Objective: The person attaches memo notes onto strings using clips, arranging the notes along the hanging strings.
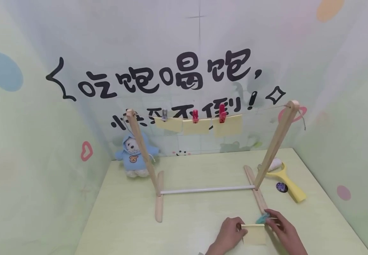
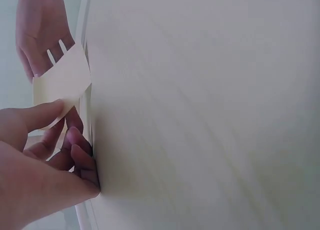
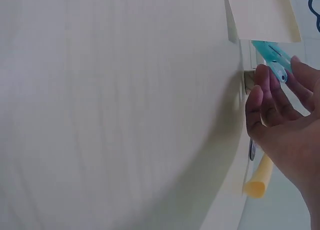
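Near the table's front edge, my left hand [image 1: 230,232] pinches a pale yellow paper note [image 1: 255,235] by its left side, between thumb and fingers. Just to the right, my right hand [image 1: 284,230] holds a teal clothespin [image 1: 262,218] between thumb and fingertips. In the right wrist view the clothespin [image 3: 274,60] lies right at the note's edge, its front end overlapped by the paper. The left wrist view shows the note [image 2: 62,82] slightly bent, with part of the right hand [image 2: 42,25] beyond it.
A wooden stand [image 1: 274,145] with a white crossbar [image 1: 207,190] holds a string carrying three yellow notes [image 1: 196,126] under one grey and two red clips. A blue-clothed plush bear [image 1: 134,156] sits behind left. At right lie a yellow-handled roller [image 1: 293,189] and a dark round object [image 1: 281,187].
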